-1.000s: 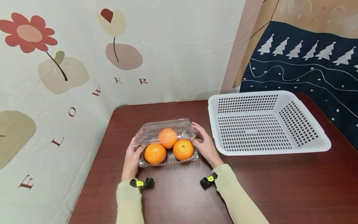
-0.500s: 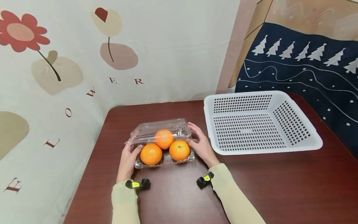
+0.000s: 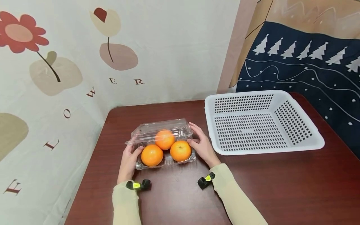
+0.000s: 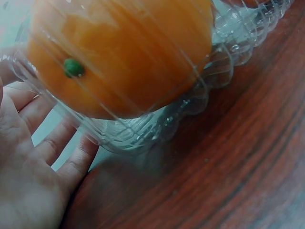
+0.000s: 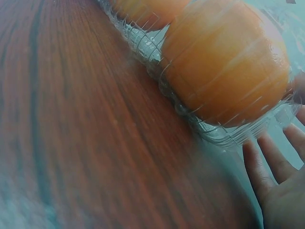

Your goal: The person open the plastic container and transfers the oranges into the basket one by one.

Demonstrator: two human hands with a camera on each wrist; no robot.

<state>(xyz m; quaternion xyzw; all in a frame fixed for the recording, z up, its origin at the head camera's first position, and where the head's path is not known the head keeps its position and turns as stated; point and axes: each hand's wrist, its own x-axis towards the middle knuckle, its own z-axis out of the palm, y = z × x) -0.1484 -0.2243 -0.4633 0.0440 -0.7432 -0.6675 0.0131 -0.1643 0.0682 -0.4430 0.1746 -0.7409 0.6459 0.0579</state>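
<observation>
A clear plastic clamshell box (image 3: 168, 161) rests on the table, its see-through lid (image 3: 160, 129) raised at the back. Inside sit a left orange (image 3: 152, 155), a right orange (image 3: 180, 151) and a rear orange (image 3: 165, 140), the last partly seen through the lid. My left hand (image 3: 128, 161) holds the box's left end, thumb at the rim and fingers along the outer wall. At the opposite end, my right hand (image 3: 204, 148) holds the box the same way. Both wrist views show fingertips against the ribbed plastic; the left orange (image 4: 119, 57) has a green stem spot.
A white perforated plastic basket (image 3: 253, 149) stands to the right of the box, near the back of the reddish-brown table (image 3: 174, 200). A printed cloth (image 3: 180, 62) hangs behind the table's back edge, and a dark blue tree-patterned cloth (image 3: 295, 70) hangs at the right.
The head view has shifted slightly, so everything sits a little further left in it. Both hands stay at the box's ends, and the lid remains raised.
</observation>
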